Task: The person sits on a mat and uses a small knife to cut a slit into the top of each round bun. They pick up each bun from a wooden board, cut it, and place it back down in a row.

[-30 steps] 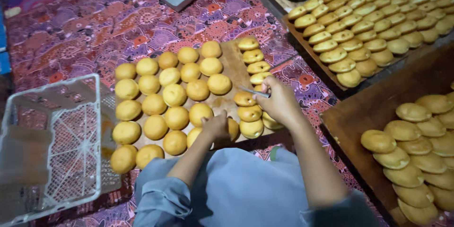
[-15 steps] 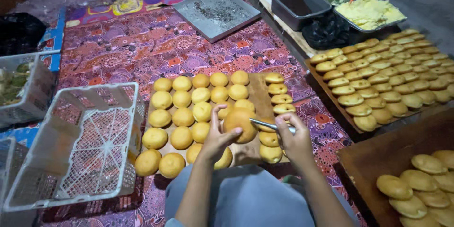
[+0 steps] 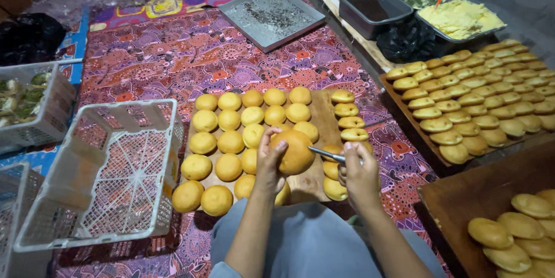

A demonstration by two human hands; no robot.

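My left hand [image 3: 269, 161] holds a round golden bun [image 3: 295, 152] lifted just above a wooden board [image 3: 319, 116]. My right hand [image 3: 359, 174] grips a metal knife [image 3: 325, 153], whose blade tip touches the right side of the held bun. Several whole buns [image 3: 229, 141] lie in rows on the board's left part. A column of split buns [image 3: 350, 122] runs down the board's right side, partly hidden behind my right hand.
An empty white plastic crate [image 3: 118, 174] stands left of the board. Wooden trays of buns [image 3: 475, 104] sit at the right and lower right. A metal tray [image 3: 272, 17], a dark tub [image 3: 373, 9] and a tub of yellow filling [image 3: 459, 19] stand farther back.
My left hand has lifted a bun off the board, and my right hand has brought the knife to its side. The view has tilted up toward the far trays.
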